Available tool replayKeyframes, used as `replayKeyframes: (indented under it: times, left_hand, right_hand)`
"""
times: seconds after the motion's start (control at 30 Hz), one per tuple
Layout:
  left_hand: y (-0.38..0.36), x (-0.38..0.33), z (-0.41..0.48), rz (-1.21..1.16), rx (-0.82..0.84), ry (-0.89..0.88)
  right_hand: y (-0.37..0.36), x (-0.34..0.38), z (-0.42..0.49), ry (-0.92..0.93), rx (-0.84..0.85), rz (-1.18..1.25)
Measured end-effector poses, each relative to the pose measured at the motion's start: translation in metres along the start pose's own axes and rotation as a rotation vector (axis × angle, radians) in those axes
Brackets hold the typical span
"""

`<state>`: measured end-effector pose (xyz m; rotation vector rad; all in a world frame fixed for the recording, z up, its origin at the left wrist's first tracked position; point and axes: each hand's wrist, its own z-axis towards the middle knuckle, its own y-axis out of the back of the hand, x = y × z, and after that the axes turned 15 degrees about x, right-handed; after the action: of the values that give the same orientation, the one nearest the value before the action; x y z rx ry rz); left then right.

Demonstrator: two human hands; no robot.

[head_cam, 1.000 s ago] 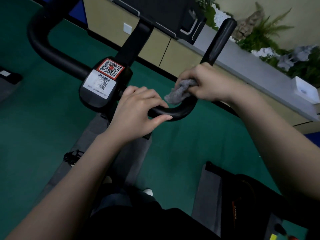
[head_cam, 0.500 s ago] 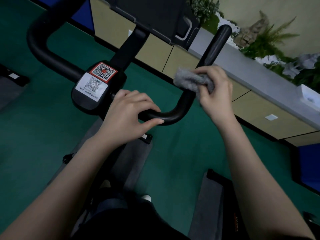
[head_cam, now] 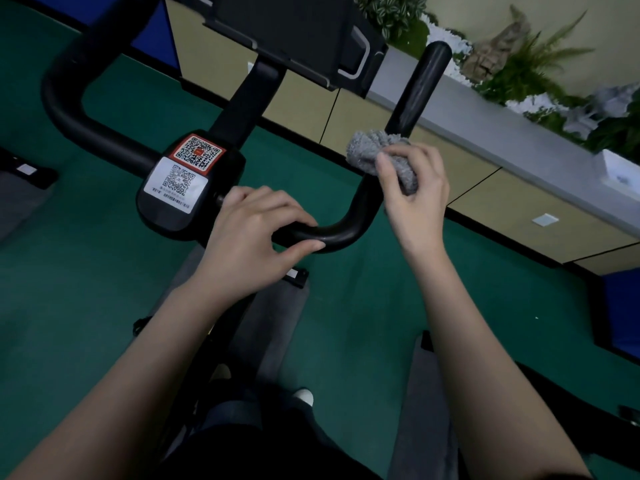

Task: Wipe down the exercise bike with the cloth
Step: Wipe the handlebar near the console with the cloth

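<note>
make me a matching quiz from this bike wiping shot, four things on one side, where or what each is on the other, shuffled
Things:
1. cloth
2. left hand
3. QR stickers
4. right hand

States:
A. on the bike's centre housing
B. gripping the low bend of the handlebar
C. grey, bunched against the right upright bar
D. holding the cloth

Pairs: 1-C, 2-B, 3-A, 4-D

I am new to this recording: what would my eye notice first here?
First, the crumpled grey fuzzy cloth, pressed by the right hand against the curved black handlebar at centre right. Next, the left hand gripping that bar, beside the black console with red and white QR stickers.
</note>
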<state>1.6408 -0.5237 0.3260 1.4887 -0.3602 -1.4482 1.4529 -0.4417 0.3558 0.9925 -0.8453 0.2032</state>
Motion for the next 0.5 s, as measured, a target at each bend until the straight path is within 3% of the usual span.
replayKeyframes:
  times: [0.5]
  left_hand:
    - [-0.002,0.004,-0.001,0.027,-0.023,-0.015]
  right_hand:
    - [-0.017,0.003,-0.011,-0.049,-0.145,-0.014]
